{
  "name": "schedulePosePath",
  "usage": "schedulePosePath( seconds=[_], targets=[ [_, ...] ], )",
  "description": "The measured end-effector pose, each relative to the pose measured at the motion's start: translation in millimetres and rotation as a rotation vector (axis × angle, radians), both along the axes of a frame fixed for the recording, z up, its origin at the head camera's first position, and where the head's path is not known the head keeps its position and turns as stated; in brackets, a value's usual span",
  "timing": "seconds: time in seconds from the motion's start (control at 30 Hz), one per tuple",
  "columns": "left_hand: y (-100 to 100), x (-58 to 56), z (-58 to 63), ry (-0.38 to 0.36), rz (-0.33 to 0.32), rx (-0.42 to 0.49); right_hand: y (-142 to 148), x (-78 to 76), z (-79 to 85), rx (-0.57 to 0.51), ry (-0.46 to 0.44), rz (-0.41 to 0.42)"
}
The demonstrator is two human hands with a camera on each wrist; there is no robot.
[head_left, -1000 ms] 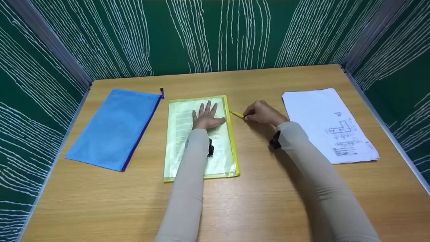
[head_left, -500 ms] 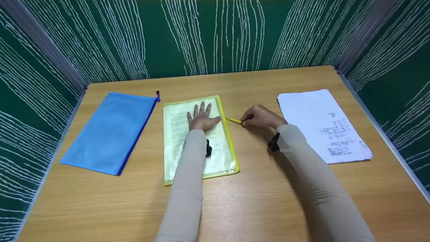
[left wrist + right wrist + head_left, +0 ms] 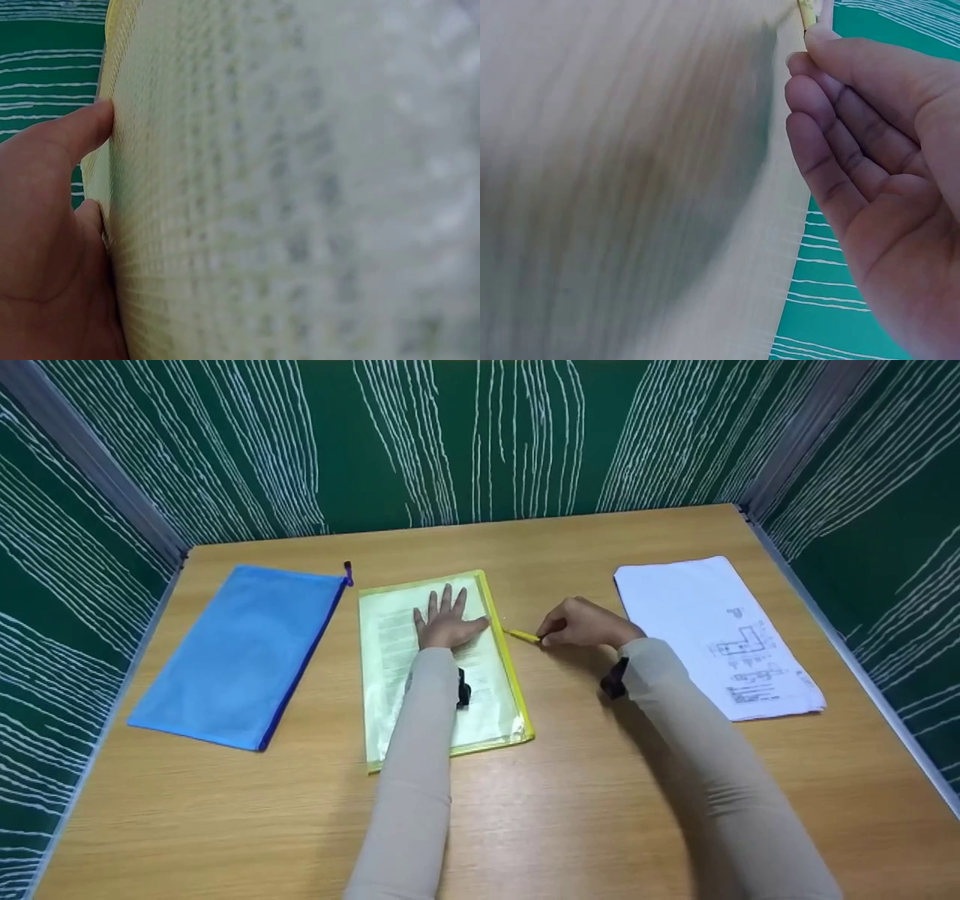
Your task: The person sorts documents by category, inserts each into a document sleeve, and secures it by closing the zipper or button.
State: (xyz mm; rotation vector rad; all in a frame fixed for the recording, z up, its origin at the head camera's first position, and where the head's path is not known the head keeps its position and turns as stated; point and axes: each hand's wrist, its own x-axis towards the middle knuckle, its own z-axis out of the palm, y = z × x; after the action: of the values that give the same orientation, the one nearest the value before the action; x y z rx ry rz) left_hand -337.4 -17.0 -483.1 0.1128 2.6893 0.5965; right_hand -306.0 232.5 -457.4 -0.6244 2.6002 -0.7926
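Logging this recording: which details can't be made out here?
- Head view: part of the yellow-edged pouch, covered by the left hand and sleeve.
- Head view: small writing on the white papers, too small.
- Head view: the yellow strip's gripped end, hidden by the right hand.
- Left wrist view: pouch print, blurred.
- Right wrist view: strip's far end, cut off by the top edge.

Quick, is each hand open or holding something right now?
Left hand: open, spread on the yellow-edged, see-through rectangular mesh pouch.
Right hand: closed, pinching a thin yellow strip.
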Motion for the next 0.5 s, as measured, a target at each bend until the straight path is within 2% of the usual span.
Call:
schedulePosePath(
  seconds=[0.1, 0.3, 0.5],
  targets=[
    [-0.2, 0.9, 1.6, 0.025, 0.001, 0.025, 0.7, 1.2, -0.3, 0.009, 0.000, 0.009],
    [-3.6, 1.1, 1.0, 0.054, 0.046, 0.037, 3.2, 3.4, 0.5, 0.028, -0.049, 0.003],
    [-6.6, 1.1, -0.4, 0.053, 0.040, 0.041, 1.2, 5.9, 1.2, 0.030, -0.073, 0.013]
  ],
)
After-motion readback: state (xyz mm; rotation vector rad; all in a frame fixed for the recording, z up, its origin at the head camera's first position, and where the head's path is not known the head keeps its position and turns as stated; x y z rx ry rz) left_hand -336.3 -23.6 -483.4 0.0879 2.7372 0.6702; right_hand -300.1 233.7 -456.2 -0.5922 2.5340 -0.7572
